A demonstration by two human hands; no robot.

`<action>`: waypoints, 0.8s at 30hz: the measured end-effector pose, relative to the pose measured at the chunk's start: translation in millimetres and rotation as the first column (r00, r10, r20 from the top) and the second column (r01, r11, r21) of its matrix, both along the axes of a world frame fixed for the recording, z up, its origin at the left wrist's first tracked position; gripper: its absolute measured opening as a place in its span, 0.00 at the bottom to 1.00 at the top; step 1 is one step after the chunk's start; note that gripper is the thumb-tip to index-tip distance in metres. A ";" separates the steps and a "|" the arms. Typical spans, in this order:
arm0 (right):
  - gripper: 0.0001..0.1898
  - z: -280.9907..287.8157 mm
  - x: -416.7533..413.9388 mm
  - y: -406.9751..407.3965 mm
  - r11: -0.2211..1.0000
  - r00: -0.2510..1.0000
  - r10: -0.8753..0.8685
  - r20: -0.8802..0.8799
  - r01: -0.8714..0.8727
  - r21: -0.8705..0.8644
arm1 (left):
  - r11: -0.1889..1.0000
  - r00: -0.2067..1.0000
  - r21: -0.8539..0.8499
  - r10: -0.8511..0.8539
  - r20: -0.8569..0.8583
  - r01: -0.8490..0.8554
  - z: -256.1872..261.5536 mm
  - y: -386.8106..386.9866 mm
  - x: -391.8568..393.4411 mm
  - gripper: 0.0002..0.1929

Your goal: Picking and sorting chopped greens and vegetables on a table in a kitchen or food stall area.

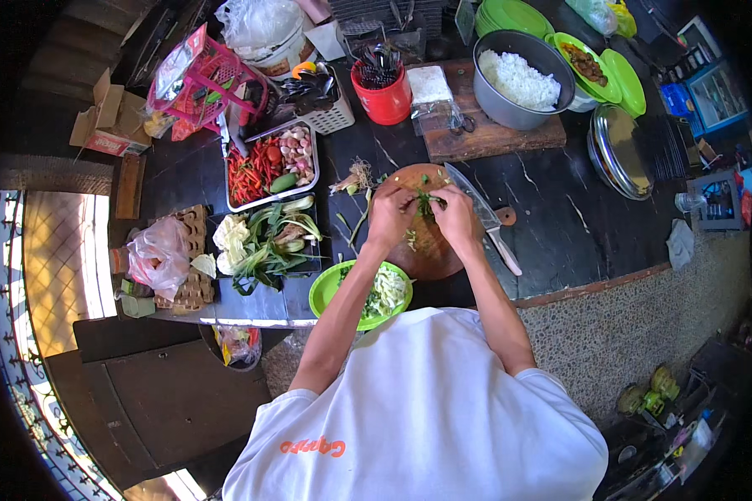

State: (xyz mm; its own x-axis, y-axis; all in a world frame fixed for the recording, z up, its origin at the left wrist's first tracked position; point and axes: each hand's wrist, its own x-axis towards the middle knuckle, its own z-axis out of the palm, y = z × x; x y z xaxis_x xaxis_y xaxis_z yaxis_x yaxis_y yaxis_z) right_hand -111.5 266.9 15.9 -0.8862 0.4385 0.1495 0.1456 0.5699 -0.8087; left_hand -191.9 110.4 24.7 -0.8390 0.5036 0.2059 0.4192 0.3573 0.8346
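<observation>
Above a round wooden chopping board point(426, 250), my left hand point(391, 213) and my right hand point(454, 213) face each other, fingertips pinching a small bunch of green leaves point(425, 203) between them. Green and pale scraps lie on the board. A large kitchen knife point(482, 213) rests along the board's right edge, its light handle point(504, 252) pointing towards me. Partly behind my left forearm, a green plate point(326, 293) holds chopped greens and shredded pale cabbage point(388, 291). Root ends and a long green stalk point(358, 222) lie left of the board.
Leeks point(276, 244) and cabbage sit in a dark tray at left, below a metal tray point(317, 169) of chillies and shallots. A grey pot point(519, 116) of rice stands on a thick wooden board point(495, 144). Lidded metal bowls point(623, 150) are at right, an egg carton point(197, 232) at left.
</observation>
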 end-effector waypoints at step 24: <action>0.15 27.1 36.1 -150.2 0.730 0.740 0.662 0.118 -0.602 -0.323 | 0.844 0.812 -0.123 0.536 0.232 -0.522 7.0 -215.4 144.1 0.11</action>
